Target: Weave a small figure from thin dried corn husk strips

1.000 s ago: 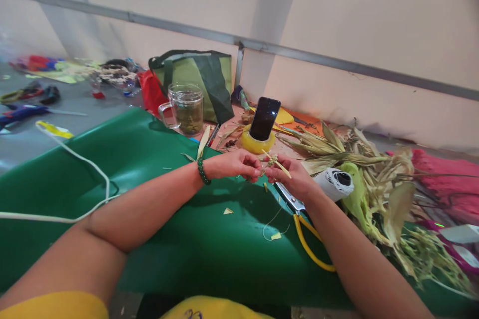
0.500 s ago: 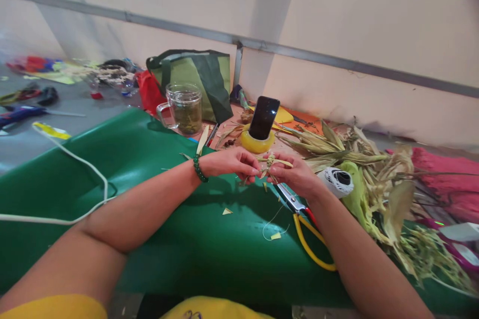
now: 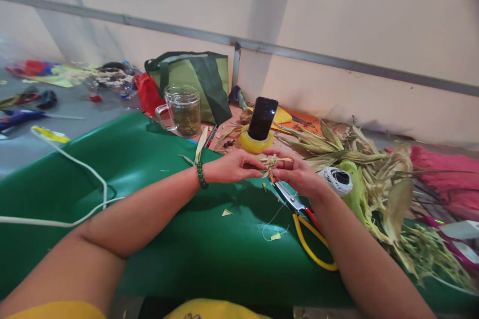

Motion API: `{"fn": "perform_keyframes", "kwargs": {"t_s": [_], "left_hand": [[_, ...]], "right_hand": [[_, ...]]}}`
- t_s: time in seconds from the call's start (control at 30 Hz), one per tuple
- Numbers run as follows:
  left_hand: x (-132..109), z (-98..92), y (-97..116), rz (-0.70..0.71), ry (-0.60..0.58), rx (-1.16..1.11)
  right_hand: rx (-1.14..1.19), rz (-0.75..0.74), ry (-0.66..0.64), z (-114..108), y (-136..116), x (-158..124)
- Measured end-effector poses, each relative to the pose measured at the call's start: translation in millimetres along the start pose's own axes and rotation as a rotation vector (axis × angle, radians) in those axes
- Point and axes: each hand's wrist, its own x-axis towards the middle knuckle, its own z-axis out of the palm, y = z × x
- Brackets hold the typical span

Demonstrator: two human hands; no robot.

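Between my two hands is a small braided piece of dried corn husk (image 3: 273,162), with loose strips sticking out of it. My left hand (image 3: 239,165), a green bead bracelet (image 3: 201,175) on its wrist, pinches the strips at the piece's left side. My right hand (image 3: 295,171) grips the piece from the right, thumb below and fingers above. Under my right forearm lie scissors (image 3: 295,203) with yellow and red handles, their blades pointing toward my hands. Small husk scraps (image 3: 226,213) and a thin thread (image 3: 266,229) rest on the green mat (image 3: 179,259).
A phone (image 3: 263,118) leans in a yellow tape roll (image 3: 256,142). Behind my left hand stand a glass mug (image 3: 183,112) and a green bag (image 3: 194,77). To the right are dried husks (image 3: 396,204) and a white thread spool (image 3: 337,180). A white cable (image 3: 88,164) crosses the left side.
My left hand's fingers have straightened somewhat and shifted slightly right along the strips. The braided piece has moved a little right and tilted; my right hand still holds it.
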Motion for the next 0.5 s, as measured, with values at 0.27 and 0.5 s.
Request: {"fn": "perform_keyframes", "kwargs": {"t_s": [0.27, 0.5], "left_hand": [[0, -5.5, -1, -0.013, -0.052, -0.123], [-5, 0.6, 9, 0.003, -0.032, 0.135]], "right_hand": [[0.049, -0.011, -0.015, 0, 4, 0], [0.040, 0.027, -0.054, -2, 4, -2]]}}
